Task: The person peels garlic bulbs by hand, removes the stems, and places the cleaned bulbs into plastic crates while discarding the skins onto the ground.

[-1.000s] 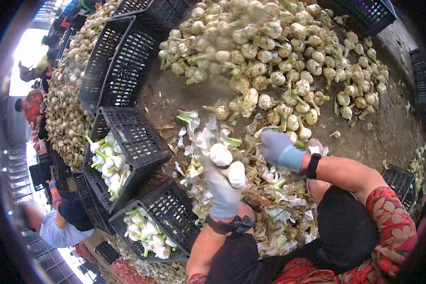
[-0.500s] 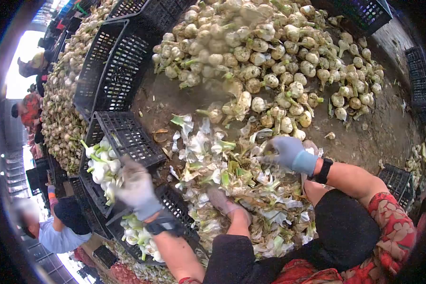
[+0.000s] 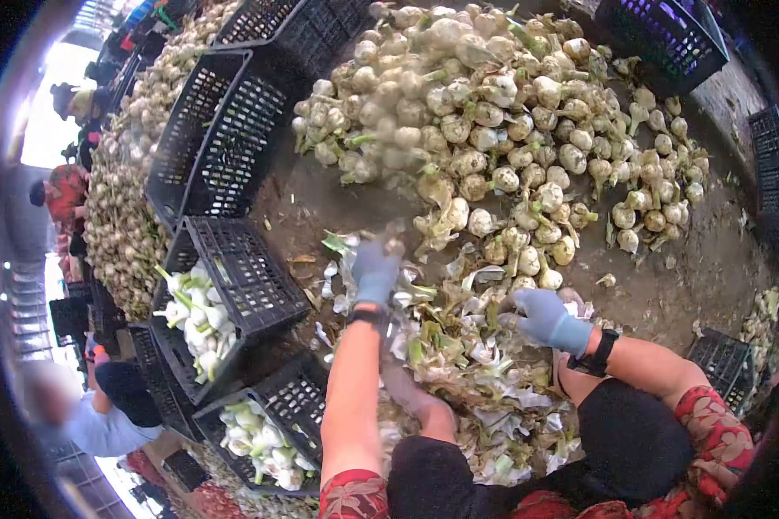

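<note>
My left hand (image 3: 376, 270), in a grey-blue glove, reaches over the near edge of the bulb pile; its fingertips are smeared, and whether they touch a bulb cannot be seen. To the right, my right hand (image 3: 541, 318), gloved too, hangs with curled fingers above the peelings; anything inside it is hidden. Unpeeled garlic bulbs (image 3: 467, 162) are heaped on the ground beyond both hands. Loose skins and leaves (image 3: 467, 355) lie between my feet. Peeled white garlic (image 3: 201, 316) fills part of a black crate (image 3: 255, 277) at the left.
Another black crate (image 3: 299, 398) with peeled garlic (image 3: 264, 441) is at the lower left. Empty black crates (image 3: 238, 130) stand at the upper left, beside a long garlic heap (image 3: 130, 190). A person in light blue (image 3: 108, 424) is at the far left. More crates (image 3: 723, 359) are at the right.
My left hand has moved right and away from the crate of peeled garlic, over to the bulb pile. My right hand has shifted slightly, its fingers more curled. The view has shifted a little.
</note>
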Demonstrator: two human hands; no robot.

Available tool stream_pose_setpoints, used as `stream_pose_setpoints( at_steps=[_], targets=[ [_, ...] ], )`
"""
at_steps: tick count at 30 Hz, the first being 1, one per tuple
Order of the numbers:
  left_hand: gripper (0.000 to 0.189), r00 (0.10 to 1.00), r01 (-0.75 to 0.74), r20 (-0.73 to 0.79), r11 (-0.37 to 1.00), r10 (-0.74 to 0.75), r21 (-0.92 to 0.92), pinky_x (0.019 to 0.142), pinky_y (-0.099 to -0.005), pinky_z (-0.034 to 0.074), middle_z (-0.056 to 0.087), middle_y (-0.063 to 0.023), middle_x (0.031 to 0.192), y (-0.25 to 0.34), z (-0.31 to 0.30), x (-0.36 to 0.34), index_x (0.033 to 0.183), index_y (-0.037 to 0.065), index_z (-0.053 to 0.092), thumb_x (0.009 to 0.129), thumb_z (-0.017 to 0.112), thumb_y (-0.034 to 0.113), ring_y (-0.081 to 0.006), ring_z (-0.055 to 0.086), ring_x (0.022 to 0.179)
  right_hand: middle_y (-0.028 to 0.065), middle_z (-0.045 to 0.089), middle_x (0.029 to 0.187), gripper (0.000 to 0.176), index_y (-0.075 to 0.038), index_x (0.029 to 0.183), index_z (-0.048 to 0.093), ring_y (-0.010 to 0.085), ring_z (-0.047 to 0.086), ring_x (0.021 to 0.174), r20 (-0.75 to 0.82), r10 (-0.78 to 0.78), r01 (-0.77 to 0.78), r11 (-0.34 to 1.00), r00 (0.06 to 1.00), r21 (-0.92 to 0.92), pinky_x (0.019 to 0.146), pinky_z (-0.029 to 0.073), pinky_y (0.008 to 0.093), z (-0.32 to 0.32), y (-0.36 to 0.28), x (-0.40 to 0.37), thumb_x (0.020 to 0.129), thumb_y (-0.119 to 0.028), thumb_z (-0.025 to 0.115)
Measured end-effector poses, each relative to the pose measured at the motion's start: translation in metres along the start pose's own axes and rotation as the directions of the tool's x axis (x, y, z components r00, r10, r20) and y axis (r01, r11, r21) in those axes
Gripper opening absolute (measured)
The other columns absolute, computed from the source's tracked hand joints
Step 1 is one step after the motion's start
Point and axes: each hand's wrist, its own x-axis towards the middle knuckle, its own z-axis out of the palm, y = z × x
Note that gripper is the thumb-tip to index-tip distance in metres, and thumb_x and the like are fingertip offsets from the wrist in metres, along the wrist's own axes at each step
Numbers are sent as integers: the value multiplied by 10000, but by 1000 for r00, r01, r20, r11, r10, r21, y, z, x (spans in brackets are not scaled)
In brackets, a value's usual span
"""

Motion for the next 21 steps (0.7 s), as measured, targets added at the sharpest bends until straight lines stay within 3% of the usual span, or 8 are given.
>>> stream_pose_setpoints(
  at_steps=[2, 4, 5, 7, 10, 14, 16, 21],
  targets=[
    [381, 980, -198, -46, 901, 195, -387, 844, -377, 494, 625, -168, 1074, -30, 15, -19, 1146, 89, 625, 797, 688, 225, -288, 608, 949, 183, 652, 912, 283, -70, 967, 661, 356, 627, 840, -27, -19, 24, 978, 999, 208, 759, 492, 396, -9, -9, 4, 850, -325, 623],
    [353, 993, -117, -68, 717, 97, -687, 847, -351, 493, 628, -106, 1059, -35, 26, -49, 1159, 30, 582, 815, 656, 56, -231, 595, 934, 106, 680, 843, 233, -47, 977, 679, 187, 651, 768, -45, -11, 25, 942, 999, 335, 672, 507, 321, -13, -12, 16, 852, -243, 657],
    [353, 993, -115, -60, 721, 102, -684, 847, -351, 493, 628, -106, 1059, -22, 15, -68, 1159, 30, 582, 815, 656, 56, -231, 595, 934, 78, 674, 835, 251, -33, 980, 670, 140, 633, 754, 49, 80, -93, 880, 996, 466, 642, 504, 297, -21, -24, 22, 863, -254, 658],
    [365, 981, 180, 195, 350, 7, -919, 869, -336, 490, 596, -64, 1074, 24, -29, -115, 1195, 33, 527, 843, 617, -6, -195, 573, 962, 23, 632, 796, 347, -2, 1031, 625, 58, 577, 686, 179, 154, -235, 690, 972, 685, 563, 479, 231, -23, -37, 35, 870, -306, 674],
    [478, 978, 10, 42, 158, 205, -987, 967, -321, 425, 514, -81, 1186, 32, -26, -137, 1234, 7, 477, 830, 706, 123, -186, 517, 1084, 18, 607, 767, 416, -1, 1065, 586, 61, 551, 632, 140, 77, -159, 550, 987, 820, 545, 462, 224, -27, -58, 45, 849, -339, 700],
    [606, 970, -12, 37, 196, 241, -981, 996, -321, 396, 505, -97, 1213, 64, -47, -147, 1267, -16, 456, 784, 766, 180, -193, 496, 1124, 46, 617, 811, 526, 22, 1078, 575, 97, 582, 698, 194, 53, -188, 594, 980, 783, 613, 485, 250, -29, -67, 53, 818, -412, 718],
    [653, 960, -189, -76, 424, 270, -886, 1001, -321, 392, 506, -105, 1220, 65, -45, -149, 1286, -29, 446, 770, 785, 184, -197, 495, 1130, 42, 614, 815, 519, 25, 1072, 580, 91, 576, 705, 184, 24, -159, 622, 983, 767, 615, 481, 249, -37, -76, 48, 828, -415, 707],
    [585, 989, -60, -24, 246, 146, -967, 948, -297, 439, 529, -97, 1176, 66, -38, -161, 1262, -52, 478, 794, 769, 146, -168, 522, 1081, 67, 642, 869, 441, 29, 1060, 627, 95, 590, 763, 202, -56, -128, 603, 978, 788, 659, 493, 262, -33, -68, 42, 872, -369, 655]
  ],
)
